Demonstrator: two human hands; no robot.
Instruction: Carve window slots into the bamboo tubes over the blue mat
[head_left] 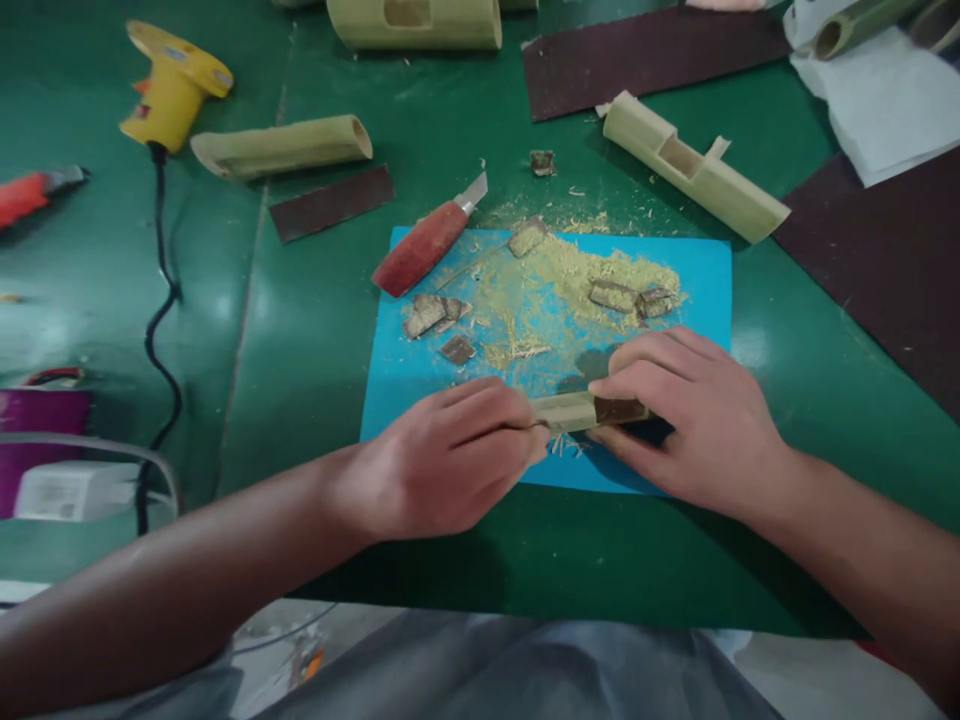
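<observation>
A short bamboo piece [568, 410] lies across the near edge of a blue mat [709, 275]. My left hand [442, 462] pinches its left end with closed fingers. My right hand [694, 415] is closed over its right end, where a strip of dark sandpaper [619, 409] is wrapped against the bamboo. Pale sawdust [600, 270] and several brown bark chips [431, 313] are scattered over the mat beyond my hands.
A red-handled carving knife [427, 243] lies at the mat's far left corner. Cut bamboo tubes [694, 168] [281, 148] [416, 22], sandpaper sheets [330, 203] [645, 55], a yellow glue gun [171, 88] with black cord [161, 310] and white paper [885, 100] lie on the green table [322, 330].
</observation>
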